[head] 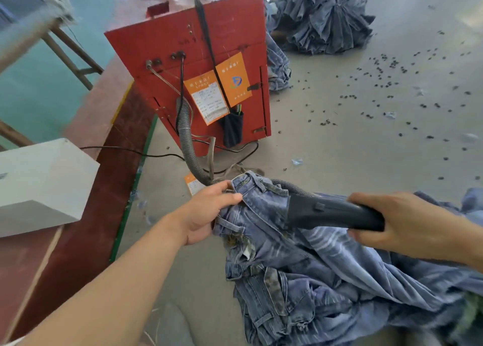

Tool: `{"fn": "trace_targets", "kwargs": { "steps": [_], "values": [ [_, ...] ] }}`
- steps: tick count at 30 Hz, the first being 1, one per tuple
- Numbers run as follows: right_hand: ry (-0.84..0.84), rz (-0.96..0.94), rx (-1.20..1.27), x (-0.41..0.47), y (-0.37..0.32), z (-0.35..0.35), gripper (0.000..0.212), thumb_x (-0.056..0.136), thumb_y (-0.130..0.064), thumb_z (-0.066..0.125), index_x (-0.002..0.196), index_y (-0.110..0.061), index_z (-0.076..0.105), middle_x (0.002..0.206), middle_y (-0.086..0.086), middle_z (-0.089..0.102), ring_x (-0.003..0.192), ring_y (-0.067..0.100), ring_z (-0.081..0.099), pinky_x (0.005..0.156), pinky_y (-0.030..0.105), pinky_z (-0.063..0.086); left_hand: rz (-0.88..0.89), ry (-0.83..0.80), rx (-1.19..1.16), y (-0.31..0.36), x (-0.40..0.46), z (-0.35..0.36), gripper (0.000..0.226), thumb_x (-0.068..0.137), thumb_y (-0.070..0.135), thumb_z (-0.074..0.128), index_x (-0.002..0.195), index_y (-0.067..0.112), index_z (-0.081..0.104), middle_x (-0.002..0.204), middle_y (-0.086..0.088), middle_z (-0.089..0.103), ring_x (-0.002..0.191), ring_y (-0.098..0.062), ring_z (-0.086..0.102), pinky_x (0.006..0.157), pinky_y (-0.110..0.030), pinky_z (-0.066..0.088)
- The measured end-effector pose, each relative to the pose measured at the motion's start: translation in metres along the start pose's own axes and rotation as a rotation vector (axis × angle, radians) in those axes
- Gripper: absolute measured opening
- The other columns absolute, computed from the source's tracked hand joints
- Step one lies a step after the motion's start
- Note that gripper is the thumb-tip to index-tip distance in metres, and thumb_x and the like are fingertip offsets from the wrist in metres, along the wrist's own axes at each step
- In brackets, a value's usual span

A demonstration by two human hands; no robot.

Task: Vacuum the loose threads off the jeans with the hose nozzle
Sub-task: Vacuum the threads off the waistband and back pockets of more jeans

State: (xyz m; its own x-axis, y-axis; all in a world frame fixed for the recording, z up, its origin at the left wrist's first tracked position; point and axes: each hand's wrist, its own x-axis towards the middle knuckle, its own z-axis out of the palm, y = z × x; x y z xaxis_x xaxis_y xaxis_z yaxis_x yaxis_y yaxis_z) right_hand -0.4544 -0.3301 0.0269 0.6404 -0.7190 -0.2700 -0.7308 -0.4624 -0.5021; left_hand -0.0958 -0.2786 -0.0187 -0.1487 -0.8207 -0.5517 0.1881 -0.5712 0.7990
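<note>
Your left hand (pixel 206 209) has the jeans (pixel 300 262) bunched at the waistband, thumb on top and fingers curled under the fold, so the denim is pinched, not merely pressed; below that grip the legs sag in a loose heap toward you and to your right. Your right hand (pixel 407 223) is wrapped round the rear of the black hose nozzle (pixel 329 212), fingers closed about the barrel; ahead of that grip the nozzle's wide mouth lies on or just over the cloth just beside your left hand, though you cannot tell from here whether it truly touches.

Judge the denim as soft but weighty: it will drape, fold over itself and drag; suction will likely pull slack cloth into the mouth, so keep your pinch on the stiff waistband seam, where the layers are thick and will not slip, and draw the fabric taut away from the nozzle. The nozzle looks rigid and light, easy in one hand; the ribbed grey hose (pixel 187 142) behind your grip runs under the waistband and up to the red machine (pixel 209 45), and it may tug back as you sweep, so hold near the rear as you do and leave it slack. Threads probably cling at the frayed patches (pixel 240 241) below your left hand; work there slowly.
</note>
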Motion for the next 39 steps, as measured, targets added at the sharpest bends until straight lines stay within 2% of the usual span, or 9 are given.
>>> {"fn": "trace_targets", "kwargs": {
  "steps": [6, 10, 13, 18, 24, 31, 33, 37, 39],
  "values": [
    [0.06, -0.099, 0.199, -0.015, -0.03, 0.011, 0.018, 0.087, -0.048, 0.07, 0.102, -0.046, 0.06, 0.077, -0.014, 0.068, 0.057, 0.011, 0.061, 0.053, 0.019, 0.045, 0.005, -0.068, 0.052, -0.021, -0.051, 0.025, 0.043, 0.106, 0.003, 0.049, 0.147, 0.017, 0.052, 0.139, -0.017, 0.065, 0.129, -0.038, 0.061, 0.111, -0.056, 0.046],
    [0.232, -0.048, 0.257, 0.011, -0.051, 0.015, 0.014, 0.092, -0.041, 0.07, 0.09, -0.039, 0.056, 0.074, -0.029, 0.065, 0.056, -0.001, 0.06, 0.051, 0.013, 0.044, 0.007, -0.056, 0.128, -0.042, -0.048, 0.037, 0.053, 0.104, 0.004, 0.055, 0.154, 0.017, 0.045, 0.144, -0.012, 0.062, 0.138, -0.034, 0.054, 0.121, -0.057, 0.033],
    [0.327, 0.053, 0.306, 0.013, -0.042, 0.002, 0.015, 0.091, -0.044, 0.07, 0.088, -0.036, 0.057, 0.064, -0.025, 0.065, 0.048, -0.001, 0.058, 0.042, 0.014, 0.041, 0.057, -0.072, 0.039, -0.043, -0.048, 0.039, 0.043, 0.102, 0.004, 0.056, 0.143, 0.02, 0.06, 0.139, -0.015, 0.065, 0.131, -0.036, 0.06, 0.114, -0.053, 0.044],
    [0.049, -0.019, 0.139, -0.004, -0.045, 0.007, 0.016, 0.087, -0.055, 0.066, 0.095, -0.046, 0.057, 0.075, -0.019, 0.066, 0.054, 0.004, 0.058, 0.053, 0.016, 0.045, 0.08, -0.075, 0.052, -0.042, -0.048, 0.042, 0.039, 0.103, 0.009, 0.055, 0.136, 0.025, 0.065, 0.137, -0.012, 0.066, 0.129, -0.033, 0.062, 0.111, -0.052, 0.047],
    [0.355, 0.138, 0.31, 0.023, -0.046, -0.002, 0.015, 0.093, -0.041, 0.068, 0.089, -0.031, 0.058, 0.053, -0.013, 0.064, 0.037, 0.005, 0.053, 0.041, 0.022, 0.041, 0.103, -0.069, 0.027, -0.038, -0.048, 0.036, 0.05, 0.102, 0.0, 0.057, 0.149, 0.012, 0.05, 0.141, -0.018, 0.063, 0.134, -0.041, 0.056, 0.115, -0.057, 0.042],
    [0.251, 0.113, 0.347, -0.008, -0.032, -0.024, 0.014, 0.09, -0.04, 0.072, 0.088, -0.048, 0.06, 0.048, 0.004, 0.06, 0.035, 0.013, 0.052, 0.036, 0.023, 0.042, 0.111, -0.148, -0.259, -0.029, -0.05, 0.05, 0.064, 0.095, -0.019, 0.048, 0.15, 0.013, 0.049, 0.145, -0.025, 0.056, 0.125, -0.041, 0.057, 0.103, -0.049, 0.053],
    [0.221, 0.102, 0.351, -0.01, -0.033, -0.022, 0.012, 0.088, -0.046, 0.071, 0.094, -0.045, 0.061, 0.049, 0.005, 0.06, 0.036, 0.013, 0.052, 0.037, 0.025, 0.042, 0.088, -0.138, -0.404, -0.027, -0.046, 0.062, 0.061, 0.096, -0.012, 0.047, 0.149, 0.017, 0.052, 0.143, -0.024, 0.059, 0.118, -0.037, 0.063, 0.099, -0.048, 0.055],
    [0.198, 0.083, 0.287, -0.018, -0.039, -0.023, 0.039, 0.08, -0.067, 0.068, 0.106, -0.039, 0.062, 0.051, 0.004, 0.061, 0.036, 0.013, 0.053, 0.036, 0.017, 0.039, 0.031, -0.096, -0.576, -0.025, -0.033, 0.094, 0.042, 0.109, 0.029, 0.048, 0.147, 0.013, 0.055, 0.145, -0.017, 0.059, 0.136, -0.036, 0.054, 0.12, -0.054, 0.035],
    [0.206, 0.105, 0.252, -0.021, -0.036, -0.025, 0.053, 0.074, -0.074, 0.063, 0.112, -0.037, 0.061, 0.051, 0.006, 0.062, 0.037, 0.018, 0.056, 0.034, 0.022, 0.042, 0.034, 0.024, -0.566, -0.029, -0.021, 0.105, 0.032, 0.101, 0.019, 0.061, 0.132, 0.011, 0.064, 0.132, -0.015, 0.067, 0.134, -0.037, 0.056, 0.116, -0.055, 0.041]
  ]
}}
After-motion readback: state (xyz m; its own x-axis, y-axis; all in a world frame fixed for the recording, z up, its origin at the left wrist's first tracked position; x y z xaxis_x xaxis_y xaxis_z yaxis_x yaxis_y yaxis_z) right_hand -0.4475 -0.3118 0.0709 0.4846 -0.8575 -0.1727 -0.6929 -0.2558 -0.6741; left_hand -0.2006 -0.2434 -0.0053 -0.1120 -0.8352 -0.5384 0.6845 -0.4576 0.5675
